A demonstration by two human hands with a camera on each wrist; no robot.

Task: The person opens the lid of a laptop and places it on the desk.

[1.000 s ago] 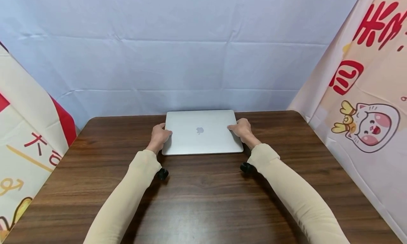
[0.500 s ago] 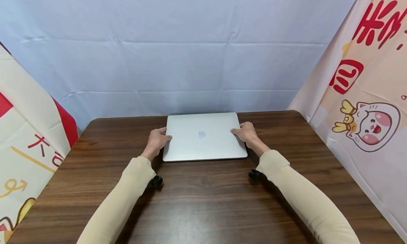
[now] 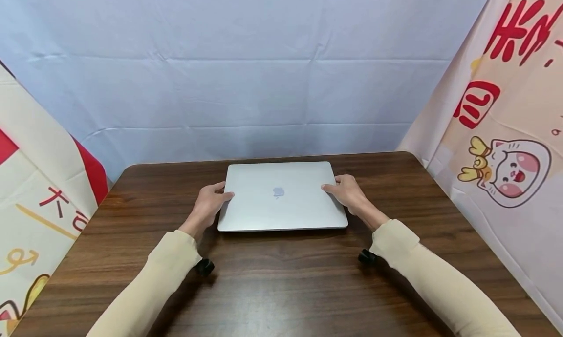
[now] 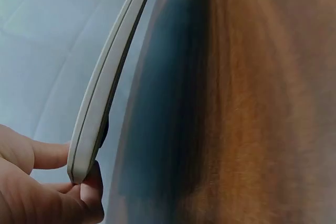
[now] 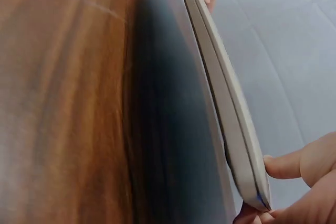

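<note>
A closed silver laptop (image 3: 281, 211) with an apple logo on its lid lies level between two hands near the table's back. My left hand (image 3: 205, 205) pinches its left side, thumb on the lid. On the right side, my right hand (image 3: 350, 194) pinches it the same way. Seen from the left wrist, the laptop's front edge (image 4: 100, 98) stands off the table, and the left fingers (image 4: 92, 190) curl underneath. The right wrist view shows the right thumb (image 5: 286, 165) on the lid and fingertips below, with a dark reflection under the laptop.
The dark wooden table (image 3: 281, 288) extends in front and to both sides. A pale cloth backdrop (image 3: 246, 83) hangs behind its back edge. Printed cloths hang at the left (image 3: 44, 171) and right (image 3: 497, 107). A small black device (image 3: 205, 267) sits under each cuff.
Both hands have drawn the laptop away from the back edge, towards me. It looks larger in the head view, and the grip on both sides is unchanged.
</note>
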